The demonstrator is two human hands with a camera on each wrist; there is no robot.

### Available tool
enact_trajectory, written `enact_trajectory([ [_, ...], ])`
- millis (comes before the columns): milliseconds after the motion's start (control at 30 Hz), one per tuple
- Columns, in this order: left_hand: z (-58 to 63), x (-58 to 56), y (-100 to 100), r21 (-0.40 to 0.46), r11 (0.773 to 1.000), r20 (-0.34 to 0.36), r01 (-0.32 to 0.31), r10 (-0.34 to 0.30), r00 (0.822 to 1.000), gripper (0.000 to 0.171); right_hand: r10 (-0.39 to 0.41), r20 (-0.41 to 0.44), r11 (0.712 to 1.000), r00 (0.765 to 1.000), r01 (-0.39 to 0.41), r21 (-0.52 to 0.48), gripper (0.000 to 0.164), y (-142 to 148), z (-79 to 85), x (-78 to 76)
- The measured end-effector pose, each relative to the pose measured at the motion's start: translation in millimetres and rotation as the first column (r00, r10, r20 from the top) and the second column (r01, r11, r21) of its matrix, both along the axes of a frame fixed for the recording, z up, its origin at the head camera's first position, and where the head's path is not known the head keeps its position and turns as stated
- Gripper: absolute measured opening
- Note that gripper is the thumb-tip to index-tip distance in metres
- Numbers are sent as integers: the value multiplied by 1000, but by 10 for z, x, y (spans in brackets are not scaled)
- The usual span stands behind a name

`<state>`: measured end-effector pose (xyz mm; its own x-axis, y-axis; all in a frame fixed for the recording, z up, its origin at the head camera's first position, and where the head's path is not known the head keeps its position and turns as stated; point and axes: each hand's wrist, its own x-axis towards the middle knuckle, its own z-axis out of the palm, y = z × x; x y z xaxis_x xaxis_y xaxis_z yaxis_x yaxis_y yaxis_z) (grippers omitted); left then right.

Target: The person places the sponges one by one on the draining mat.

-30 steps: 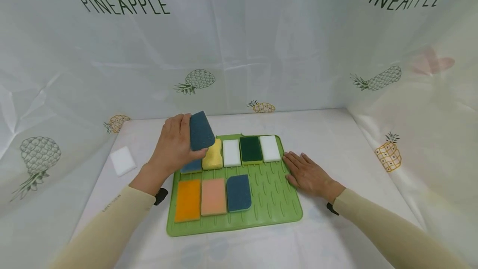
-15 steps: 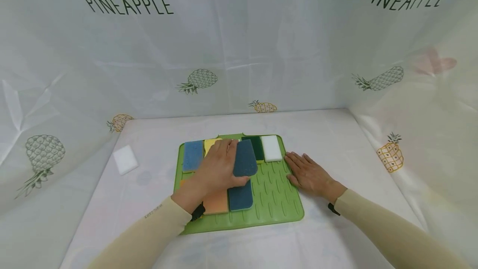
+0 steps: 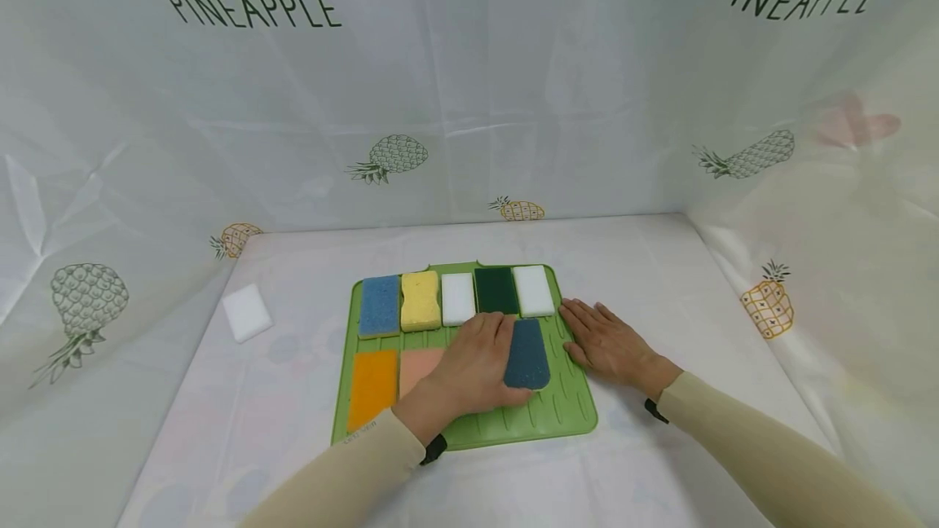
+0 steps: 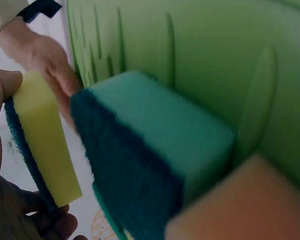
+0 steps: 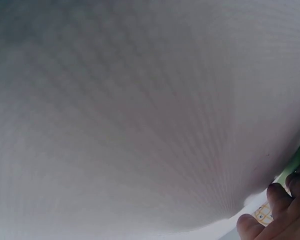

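Observation:
My left hand (image 3: 477, 365) pinches a sponge (image 3: 528, 355) with a dark blue scouring face, over the front right part of the green mat (image 3: 506, 429). In the left wrist view this sponge (image 4: 45, 132) shows a yellow body, thumb on one end and fingers at the other. Beside it on the mat lies a second blue-faced sponge (image 4: 140, 130) with a teal body, hidden behind my hand in the head view. My right hand (image 3: 610, 349) lies flat on the table, fingers extended, fingertips right at the mat's right edge.
Along the mat's back row lie blue (image 3: 379, 305), yellow (image 3: 421, 301), white (image 3: 458, 300), dark green (image 3: 495, 290) and white (image 3: 533, 292) sponges. Orange (image 3: 372, 389) and pink (image 3: 418, 368) ones lie in front. Another white sponge (image 3: 247, 313) is on the table at left.
Gripping the blue-faced sponge, my left hand has moved right and down from above the back left sponges to the mat's front right area. My right hand stays in place.

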<state>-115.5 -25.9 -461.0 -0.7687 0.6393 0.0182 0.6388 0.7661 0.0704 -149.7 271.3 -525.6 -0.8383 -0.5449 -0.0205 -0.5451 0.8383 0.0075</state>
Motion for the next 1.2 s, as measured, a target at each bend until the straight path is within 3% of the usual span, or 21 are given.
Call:
enact_trajectory([
  [233, -187, 23, 70, 12, 1000, -21, 17, -17, 1000, 111, -11, 16, 1000, 1000, 11, -14, 70, -5, 10, 6],
  [533, -331, 25, 17, -35, 999, 29, -2, 3, 1000, 112, -16, 17, 1000, 1000, 16, -11, 71, -2, 2, 11],
  [1200, -303, 11, -10, -55, 998, 58, -4, 7, 998, 110, -14, 18, 1000, 1000, 15, -9, 70, -11, 9, 9],
])
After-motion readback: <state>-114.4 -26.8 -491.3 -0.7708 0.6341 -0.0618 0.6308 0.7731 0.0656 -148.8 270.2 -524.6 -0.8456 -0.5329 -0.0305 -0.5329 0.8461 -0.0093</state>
